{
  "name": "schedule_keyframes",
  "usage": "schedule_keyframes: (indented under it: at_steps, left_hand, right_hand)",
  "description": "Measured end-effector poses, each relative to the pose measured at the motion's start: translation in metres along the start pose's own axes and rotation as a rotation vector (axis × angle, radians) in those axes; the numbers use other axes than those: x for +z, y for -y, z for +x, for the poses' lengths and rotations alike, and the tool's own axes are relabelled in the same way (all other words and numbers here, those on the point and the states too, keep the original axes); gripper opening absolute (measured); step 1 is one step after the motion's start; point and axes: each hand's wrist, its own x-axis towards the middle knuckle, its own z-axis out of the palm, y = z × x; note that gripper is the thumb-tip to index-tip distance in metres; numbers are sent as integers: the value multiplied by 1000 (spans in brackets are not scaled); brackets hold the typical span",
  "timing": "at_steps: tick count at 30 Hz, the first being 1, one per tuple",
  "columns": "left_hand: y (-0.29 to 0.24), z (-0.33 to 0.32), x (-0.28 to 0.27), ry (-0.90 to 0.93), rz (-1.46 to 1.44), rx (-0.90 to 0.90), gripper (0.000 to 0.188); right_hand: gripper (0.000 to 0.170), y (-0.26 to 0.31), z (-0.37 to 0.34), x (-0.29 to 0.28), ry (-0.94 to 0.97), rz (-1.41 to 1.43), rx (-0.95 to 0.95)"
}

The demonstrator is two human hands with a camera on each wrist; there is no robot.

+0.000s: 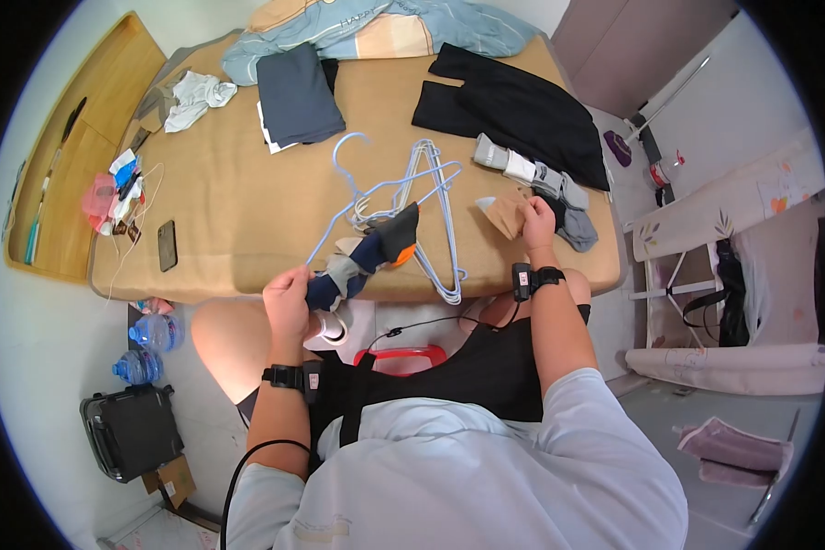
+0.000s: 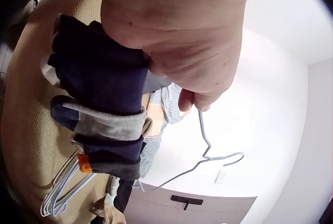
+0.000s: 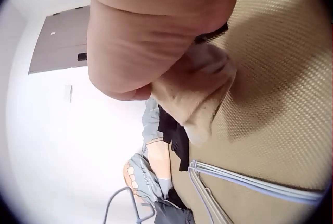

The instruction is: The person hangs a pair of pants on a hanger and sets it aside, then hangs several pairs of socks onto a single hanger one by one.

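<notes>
My left hand [image 1: 287, 301] grips one corner of a light blue clothes hanger [image 1: 335, 223], whose hook points away toward the back of the bed. Several navy, grey and orange socks [image 1: 368, 252] hang bunched along its lower bar, and the left wrist view shows these draped socks [image 2: 106, 86] close below the palm. In my right hand [image 1: 539, 223] a beige sock [image 1: 501, 217] is pinched near its end, the rest drooping over the mat, as the right wrist view shows. Beside that hand lies a row of grey, white and black socks [image 1: 546, 176].
More hangers [image 1: 451, 247] lie stacked at the middle of the bed mat [image 1: 215, 229]. Folded grey clothing [image 1: 298, 94], black trousers [image 1: 513, 101] and a quilt [image 1: 376, 32] lie farther back. A phone [image 1: 167, 246] and cable are on the left.
</notes>
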Motion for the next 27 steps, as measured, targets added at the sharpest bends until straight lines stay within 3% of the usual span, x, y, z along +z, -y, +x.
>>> schedule_keyframes:
  at_steps: [3,5,6,9,12,16,18,21,25,27]
  left_hand:
    - [-2,-2,2,-1,-23,-13,16]
    - [-4,-3,4,-6,-41,-20,17]
    - [-5,-4,5,-2,-41,-26,17]
    - [-6,-4,6,4,-47,-35,17]
    - [-6,-3,8,14,-48,-35,16]
    - [-6,-3,10,24,-34,-36,15]
    - [-4,-2,11,21,-29,-45,15]
    - [-3,-1,9,35,-30,-45,15]
    - [-1,-2,8,55,-41,-38,16]
    - [-1,-2,8,50,-44,-37,17]
  right_hand:
    - [16,-1,-1,-4,102,109,163]
    - [26,19,-9,-1,138,-499,208]
    - [26,13,-12,-3,144,-501,208]
    - [36,12,-17,-9,495,-838,250]
    - [41,9,-20,-9,577,-701,321]
    - [46,1,-19,-2,479,-417,496]
    - [40,-5,-13,1,301,-576,329]
    - [38,-12,-12,9,214,-496,264]
    - [33,-16,-13,14,267,-494,203]
    - [30,6,-8,11,226,-717,112]
